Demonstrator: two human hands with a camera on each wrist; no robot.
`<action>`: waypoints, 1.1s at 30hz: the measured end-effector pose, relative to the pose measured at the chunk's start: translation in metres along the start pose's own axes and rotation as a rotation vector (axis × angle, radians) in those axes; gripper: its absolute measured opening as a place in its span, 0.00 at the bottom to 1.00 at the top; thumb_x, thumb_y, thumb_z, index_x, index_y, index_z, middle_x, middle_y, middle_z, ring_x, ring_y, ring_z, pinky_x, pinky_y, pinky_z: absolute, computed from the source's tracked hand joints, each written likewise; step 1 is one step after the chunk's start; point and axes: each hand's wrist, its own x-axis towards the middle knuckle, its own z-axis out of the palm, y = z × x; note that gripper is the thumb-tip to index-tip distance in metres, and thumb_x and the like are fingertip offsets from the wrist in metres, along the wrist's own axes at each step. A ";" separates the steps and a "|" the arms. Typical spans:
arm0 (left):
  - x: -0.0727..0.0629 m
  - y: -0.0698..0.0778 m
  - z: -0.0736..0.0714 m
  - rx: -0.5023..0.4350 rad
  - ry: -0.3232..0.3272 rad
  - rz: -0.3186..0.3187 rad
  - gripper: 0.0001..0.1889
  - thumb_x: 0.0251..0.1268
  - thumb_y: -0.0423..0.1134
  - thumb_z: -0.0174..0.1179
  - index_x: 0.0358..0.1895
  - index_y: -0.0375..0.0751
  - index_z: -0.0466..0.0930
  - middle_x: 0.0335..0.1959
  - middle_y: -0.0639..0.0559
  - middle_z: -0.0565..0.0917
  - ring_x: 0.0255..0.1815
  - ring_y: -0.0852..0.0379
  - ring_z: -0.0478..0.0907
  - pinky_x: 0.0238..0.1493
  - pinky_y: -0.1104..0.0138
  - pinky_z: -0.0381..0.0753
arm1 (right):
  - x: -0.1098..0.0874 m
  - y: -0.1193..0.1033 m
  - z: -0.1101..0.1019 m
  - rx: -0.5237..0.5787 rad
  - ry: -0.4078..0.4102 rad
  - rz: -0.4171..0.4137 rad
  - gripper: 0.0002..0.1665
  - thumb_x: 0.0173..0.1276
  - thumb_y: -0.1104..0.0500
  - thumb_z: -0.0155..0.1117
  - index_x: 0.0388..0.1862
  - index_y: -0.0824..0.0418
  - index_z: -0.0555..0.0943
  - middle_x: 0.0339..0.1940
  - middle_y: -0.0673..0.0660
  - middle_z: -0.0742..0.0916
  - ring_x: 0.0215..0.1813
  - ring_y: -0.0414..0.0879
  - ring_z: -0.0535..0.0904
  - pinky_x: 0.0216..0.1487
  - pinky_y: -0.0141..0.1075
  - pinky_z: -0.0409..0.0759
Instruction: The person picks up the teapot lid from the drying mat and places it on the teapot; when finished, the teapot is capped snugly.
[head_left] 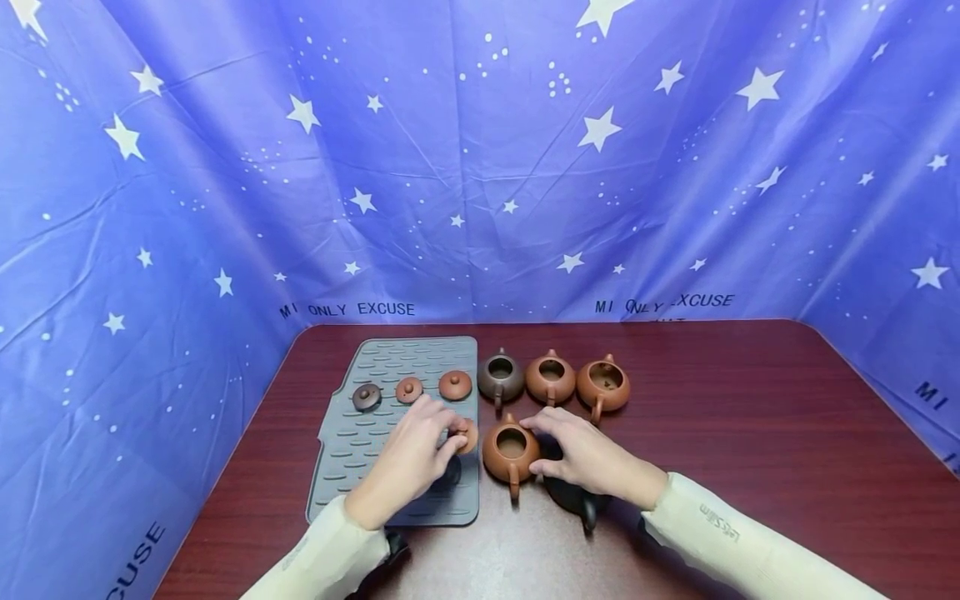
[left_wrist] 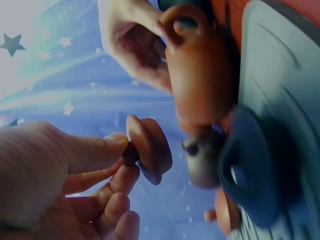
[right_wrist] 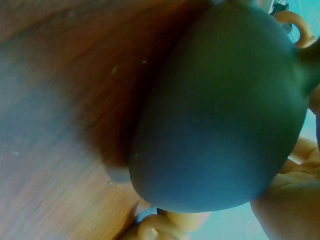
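My left hand (head_left: 408, 454) pinches the knob of an orange-brown teapot lid (left_wrist: 145, 145) between thumb and fingers. The lid is tilted on its side in the left wrist view, over the right edge of the grey mat (head_left: 352, 483). Just right of it stands a lidless orange-brown teapot (head_left: 495, 462), its handle toward me. My right hand (head_left: 596, 454) holds this teapot's right side, thumb near and fingers farther back. Beneath that hand, a black teapot (right_wrist: 220, 115) is partly covered; its body fills much of the right wrist view. A dark lid (head_left: 451, 473) is partly hidden behind my left hand.
At the back of the mat lie a dark brown lid (head_left: 367, 397) and two reddish lids, one a reddish-orange lid (head_left: 455, 385). Behind the front teapots stand a dark brown teapot (head_left: 501, 379) and two orange-brown ones, the rightmost teapot (head_left: 604, 385) farthest from the mat. A starry blue cloth (head_left: 465, 167) hangs behind.
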 end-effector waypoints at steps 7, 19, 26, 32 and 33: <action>0.022 0.016 0.020 -0.002 -0.013 0.134 0.05 0.53 0.37 0.69 0.32 0.45 0.82 0.30 0.57 0.78 0.34 0.58 0.68 0.36 0.66 0.71 | 0.000 0.002 0.001 0.010 -0.003 0.008 0.31 0.57 0.54 0.72 0.57 0.63 0.75 0.52 0.56 0.80 0.54 0.47 0.76 0.52 0.43 0.74; 0.038 0.029 0.036 0.094 -0.108 0.184 0.04 0.56 0.39 0.67 0.32 0.46 0.83 0.29 0.57 0.78 0.32 0.58 0.68 0.37 0.68 0.69 | 0.001 0.005 0.003 -0.002 0.021 -0.032 0.30 0.56 0.54 0.73 0.56 0.63 0.76 0.51 0.55 0.81 0.53 0.47 0.77 0.52 0.42 0.75; 0.038 0.030 0.040 0.124 -0.124 0.191 0.04 0.55 0.39 0.68 0.32 0.46 0.83 0.29 0.57 0.78 0.32 0.58 0.69 0.36 0.68 0.70 | 0.001 0.005 0.001 -0.002 0.015 -0.031 0.31 0.56 0.54 0.73 0.56 0.65 0.76 0.51 0.57 0.81 0.52 0.48 0.77 0.52 0.42 0.75; 0.038 0.032 0.041 0.149 -0.134 0.200 0.04 0.54 0.40 0.69 0.31 0.47 0.83 0.29 0.57 0.78 0.32 0.58 0.69 0.36 0.67 0.70 | 0.001 0.005 0.000 -0.006 0.011 -0.049 0.30 0.56 0.55 0.73 0.56 0.65 0.76 0.52 0.57 0.81 0.53 0.48 0.77 0.53 0.42 0.75; 0.038 0.032 0.041 0.145 -0.137 0.199 0.05 0.54 0.40 0.69 0.32 0.47 0.83 0.29 0.57 0.78 0.32 0.58 0.69 0.36 0.67 0.70 | 0.001 0.005 -0.001 -0.009 0.010 -0.050 0.30 0.56 0.55 0.73 0.56 0.66 0.76 0.52 0.57 0.81 0.53 0.48 0.77 0.53 0.42 0.75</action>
